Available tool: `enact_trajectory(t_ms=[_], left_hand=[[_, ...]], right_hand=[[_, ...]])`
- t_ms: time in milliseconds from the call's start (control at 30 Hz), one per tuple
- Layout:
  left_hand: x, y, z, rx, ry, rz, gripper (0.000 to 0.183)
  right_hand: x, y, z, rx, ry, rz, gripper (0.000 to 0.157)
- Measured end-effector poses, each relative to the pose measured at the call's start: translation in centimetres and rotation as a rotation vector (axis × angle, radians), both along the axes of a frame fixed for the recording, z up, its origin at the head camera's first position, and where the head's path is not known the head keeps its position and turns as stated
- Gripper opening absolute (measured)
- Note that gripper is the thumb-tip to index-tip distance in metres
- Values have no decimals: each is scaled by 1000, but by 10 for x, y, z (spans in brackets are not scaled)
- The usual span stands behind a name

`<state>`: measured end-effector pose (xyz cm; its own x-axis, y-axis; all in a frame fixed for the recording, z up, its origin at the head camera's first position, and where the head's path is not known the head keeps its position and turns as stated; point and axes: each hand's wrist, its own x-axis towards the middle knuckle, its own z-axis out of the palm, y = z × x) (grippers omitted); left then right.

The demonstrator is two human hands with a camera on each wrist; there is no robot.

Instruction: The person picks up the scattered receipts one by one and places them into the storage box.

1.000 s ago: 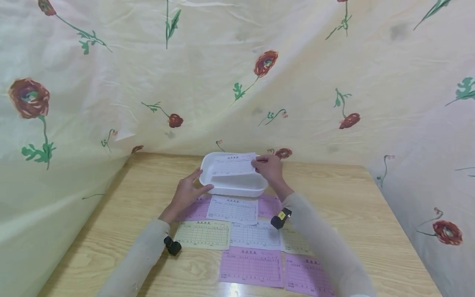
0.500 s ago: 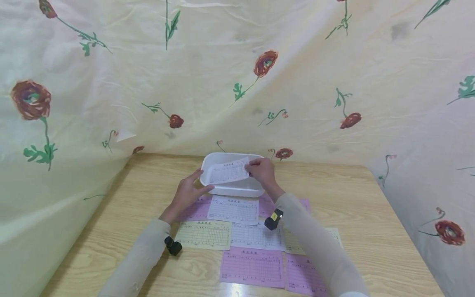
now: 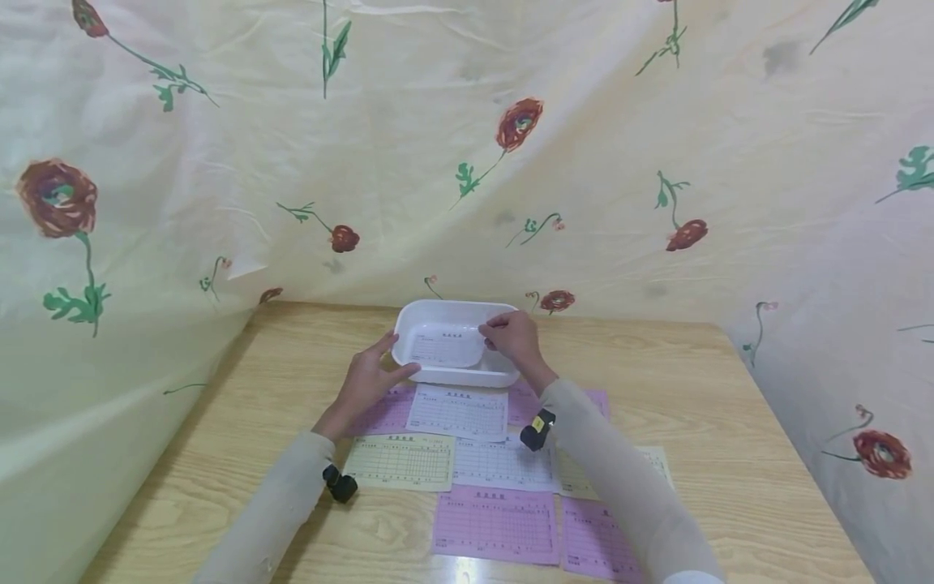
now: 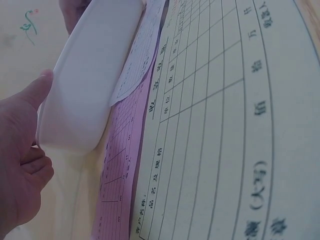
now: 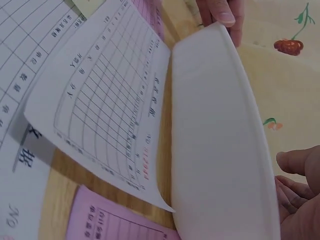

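Note:
A white plastic tray (image 3: 460,376) stands at the back of the table. My left hand (image 3: 370,380) grips its left end, thumb over the near rim and fingers along the side. Inside the tray lies a white printed receipt slip (image 3: 441,347), low against the bottom. Over the tray's right part is my right hand (image 3: 514,337), its fingertips beside the slip's right edge. In the right wrist view the right thumb (image 5: 291,162) stands apart from the loosely bent fingers, nothing visible between them; the tray wall hides the slip there.
In front of the tray lie a white slip (image 3: 457,412) over pink slips (image 3: 390,411), a yellow slip (image 3: 400,462), another white slip (image 3: 503,464) and a pink slip (image 3: 496,526). The right forearm partly covers slips at right. A flowered cloth (image 3: 409,162) hangs behind the table.
My right hand has moved left and slightly down with the white slip, which was held raised over the tray and now lies down inside it. The left hand has stayed on the tray.

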<state>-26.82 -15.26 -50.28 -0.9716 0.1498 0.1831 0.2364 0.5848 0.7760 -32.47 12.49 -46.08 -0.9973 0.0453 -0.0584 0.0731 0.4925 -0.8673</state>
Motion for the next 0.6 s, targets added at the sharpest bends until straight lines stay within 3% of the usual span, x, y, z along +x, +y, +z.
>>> enact_trajectory(t_ms=[300,600], left_hand=[[-1,0,-3,26,-15,-10,93],[0,-1,-3,35,-9,-16,93]], right_hand=[[3,34,21,-7,100,75,29],[30,66,54,-70,216,125,34]])
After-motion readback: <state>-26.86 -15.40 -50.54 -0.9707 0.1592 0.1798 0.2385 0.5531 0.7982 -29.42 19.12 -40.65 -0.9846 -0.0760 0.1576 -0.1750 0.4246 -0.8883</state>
